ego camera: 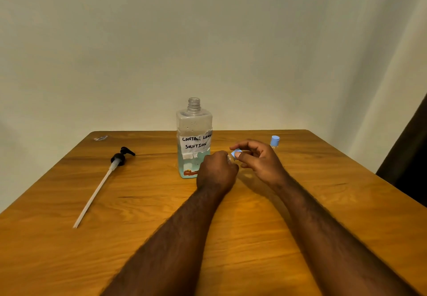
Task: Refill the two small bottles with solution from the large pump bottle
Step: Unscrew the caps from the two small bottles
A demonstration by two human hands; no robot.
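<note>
Gripping small bottle (229, 157) in left hand (217, 173), pinching blue cap (236, 153) between fingers (242, 156) of right hand (261, 161).
Just behind, large bottle (194, 143) open-necked, bluish liquid (186, 164) low.

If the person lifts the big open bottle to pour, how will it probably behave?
The bottle is probably bottom-heavy and steady, since liquid fills only its lower part. Its neck is uncapped, so tilting would likely spill fast. The clear plastic looks thin and may flex when squeezed.
</note>
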